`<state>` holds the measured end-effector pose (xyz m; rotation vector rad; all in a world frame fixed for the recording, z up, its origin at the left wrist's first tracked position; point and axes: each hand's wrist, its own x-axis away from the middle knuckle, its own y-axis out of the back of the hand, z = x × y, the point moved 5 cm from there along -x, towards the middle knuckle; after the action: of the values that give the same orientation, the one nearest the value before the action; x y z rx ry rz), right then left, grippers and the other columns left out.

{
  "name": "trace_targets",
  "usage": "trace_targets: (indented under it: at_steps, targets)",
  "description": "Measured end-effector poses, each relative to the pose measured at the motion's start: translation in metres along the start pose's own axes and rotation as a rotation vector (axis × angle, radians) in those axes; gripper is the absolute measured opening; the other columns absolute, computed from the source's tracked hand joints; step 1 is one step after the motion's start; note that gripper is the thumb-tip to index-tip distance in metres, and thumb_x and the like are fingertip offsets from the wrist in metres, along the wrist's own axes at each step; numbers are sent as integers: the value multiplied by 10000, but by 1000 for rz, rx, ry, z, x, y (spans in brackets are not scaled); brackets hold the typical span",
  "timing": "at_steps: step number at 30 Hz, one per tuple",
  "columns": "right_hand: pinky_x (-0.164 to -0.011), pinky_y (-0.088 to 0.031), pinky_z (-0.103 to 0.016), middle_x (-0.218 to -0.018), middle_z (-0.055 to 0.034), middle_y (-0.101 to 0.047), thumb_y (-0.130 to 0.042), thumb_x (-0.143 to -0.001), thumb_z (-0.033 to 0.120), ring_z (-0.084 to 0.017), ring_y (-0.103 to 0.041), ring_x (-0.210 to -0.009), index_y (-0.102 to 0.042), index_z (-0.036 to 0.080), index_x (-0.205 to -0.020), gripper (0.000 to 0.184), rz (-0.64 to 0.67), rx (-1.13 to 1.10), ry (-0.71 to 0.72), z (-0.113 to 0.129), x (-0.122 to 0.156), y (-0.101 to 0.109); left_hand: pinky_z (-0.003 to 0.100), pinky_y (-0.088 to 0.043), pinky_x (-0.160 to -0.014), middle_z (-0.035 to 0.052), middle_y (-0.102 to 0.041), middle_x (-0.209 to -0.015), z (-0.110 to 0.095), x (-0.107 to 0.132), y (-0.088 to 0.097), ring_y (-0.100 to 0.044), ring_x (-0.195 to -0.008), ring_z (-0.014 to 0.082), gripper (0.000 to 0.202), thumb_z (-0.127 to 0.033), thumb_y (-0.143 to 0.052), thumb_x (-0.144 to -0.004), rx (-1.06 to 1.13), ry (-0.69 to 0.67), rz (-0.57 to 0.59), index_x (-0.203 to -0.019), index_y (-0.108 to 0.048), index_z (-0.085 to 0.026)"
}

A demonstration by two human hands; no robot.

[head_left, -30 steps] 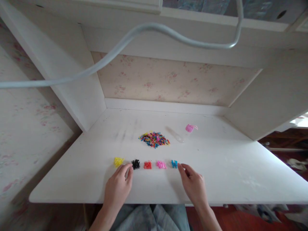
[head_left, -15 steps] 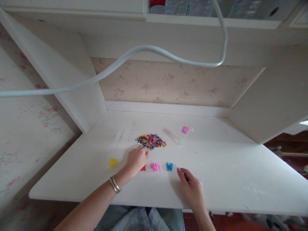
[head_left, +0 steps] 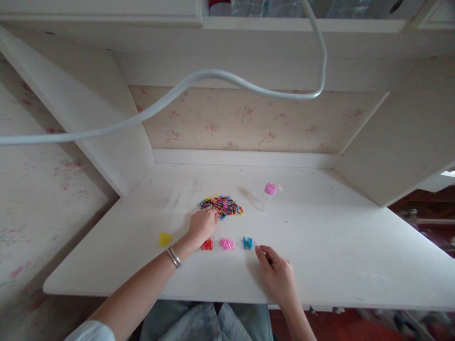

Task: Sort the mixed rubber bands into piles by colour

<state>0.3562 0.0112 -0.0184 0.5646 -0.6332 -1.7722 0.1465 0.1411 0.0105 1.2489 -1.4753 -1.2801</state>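
A heap of small multicoloured rubber bands [head_left: 223, 204] lies on the white desktop. My left hand [head_left: 203, 223], with bangles at the wrist, has its curled fingers at the near edge of this heap; the fingertips are mostly hidden. Nearer to me is a row of sorted piles: yellow bands [head_left: 165, 239], red bands [head_left: 206, 244], pink bands [head_left: 227, 243] and blue bands [head_left: 248, 243]. My right hand [head_left: 277, 272] rests just right of the blue pile, fingers curled and thumb near the forefinger. Whatever it may hold is hidden.
Behind the piles lie a clear container [head_left: 259, 203] and a pink cap with a loop [head_left: 270, 188]. A white cable [head_left: 213, 74] hangs across the upper view. Side panels and an overhead cabinet [head_left: 106, 12] enclose the desk [head_left: 320, 246].
My left hand has moved slightly up and forward against the heap, uncovering more of the red pile. The view has shifted a little. My right hand stays beside the blue bands.
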Motion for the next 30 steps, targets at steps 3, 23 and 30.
trace_targets:
  at_steps: [3, 23, 30]
  targets:
    - [-518, -350, -207, -556, -1, -609, -361, -863, 604, -133, -545, -524, -684, 215, -850, 505, -2, 2, 5, 1, 0, 0, 272, -444, -740, 56, -670, -989, 5, -2, 5, -629, -885, 181, 305, -350, -381, -903, -7, -2, 0, -938, -657, -226]
    - [-513, -349, -211, -540, 1, -596, -351, -863, 597, -128, -528, -508, -690, 220, -838, 508, -5, 26, 9, 3, 1, 1, 312, -455, -797, 101, -656, -990, -12, 2, 5, -623, -922, 199, 314, -286, -373, -897, -14, -69, 54, -955, -663, -183]
    - [-491, -340, -206, -550, -13, -608, -345, -852, 618, -130, -527, -507, -695, 206, -842, 542, -17, 12, 6, 3, 2, 2, 279, -445, -804, 75, -660, -1006, -3, 1, 11, -614, -943, 177, 298, -278, -369, -904, 6, -48, 50, -944, -654, -199]
